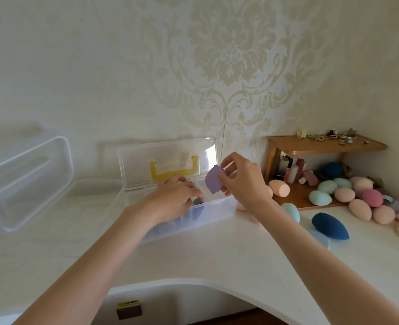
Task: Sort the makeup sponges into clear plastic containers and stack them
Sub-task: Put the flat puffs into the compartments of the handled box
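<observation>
Head view, from the left: an empty clear plastic tub [27, 181] lies tilted on the white counter [193, 259], well apart from the clear plastic divided box [189, 214], whose open lid with a yellow handle [173, 171] leans against the wall. The left hand [172, 198] reaches into the box, fingers curled onto a dark sponge [197, 201]. The right hand [242, 178] pinches a flat lilac makeup sponge [213, 180] above the box. Right of it lie a navy teardrop sponge [329, 226] and a heap of peach, mint and pink egg-shaped sponges [357, 198].
</observation>
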Demonstrator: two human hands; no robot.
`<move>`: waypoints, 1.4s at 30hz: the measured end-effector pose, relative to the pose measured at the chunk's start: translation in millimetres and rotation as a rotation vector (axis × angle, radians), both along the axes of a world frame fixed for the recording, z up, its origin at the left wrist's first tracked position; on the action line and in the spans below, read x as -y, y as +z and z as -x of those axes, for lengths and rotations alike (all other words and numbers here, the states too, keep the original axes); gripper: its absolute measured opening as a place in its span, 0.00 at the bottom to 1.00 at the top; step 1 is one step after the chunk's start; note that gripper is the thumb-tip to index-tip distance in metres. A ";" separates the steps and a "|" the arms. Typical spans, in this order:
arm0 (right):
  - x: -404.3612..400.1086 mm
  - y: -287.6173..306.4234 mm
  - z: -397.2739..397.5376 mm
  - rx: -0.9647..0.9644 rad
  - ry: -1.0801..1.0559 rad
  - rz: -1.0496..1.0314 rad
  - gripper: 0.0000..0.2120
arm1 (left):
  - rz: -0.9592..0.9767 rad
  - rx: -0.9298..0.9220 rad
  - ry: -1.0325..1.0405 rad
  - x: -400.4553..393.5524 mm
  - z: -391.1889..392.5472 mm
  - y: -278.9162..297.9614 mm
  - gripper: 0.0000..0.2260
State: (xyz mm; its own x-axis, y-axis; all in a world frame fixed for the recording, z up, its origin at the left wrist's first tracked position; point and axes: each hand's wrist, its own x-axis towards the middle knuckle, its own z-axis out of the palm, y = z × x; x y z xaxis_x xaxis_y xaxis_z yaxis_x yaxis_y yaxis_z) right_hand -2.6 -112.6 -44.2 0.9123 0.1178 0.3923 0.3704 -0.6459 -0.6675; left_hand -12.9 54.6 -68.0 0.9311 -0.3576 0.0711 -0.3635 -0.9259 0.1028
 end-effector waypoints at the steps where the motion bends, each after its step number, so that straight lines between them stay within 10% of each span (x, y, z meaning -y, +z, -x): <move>1: -0.3 -0.3 0.3 0.000 0.007 0.005 0.08 | -0.013 0.010 -0.009 0.7 -0.5 -0.1 0.20; 31: -47.1 -35.8 -5.7 0.073 0.019 0.374 0.13 | 0.086 0.084 -0.037 -16.2 0.3 -0.8 0.17; 42: 75.8 -3.1 -28.1 0.050 -0.212 0.225 0.12 | 0.389 0.159 -0.109 54.1 -16.5 13.4 0.13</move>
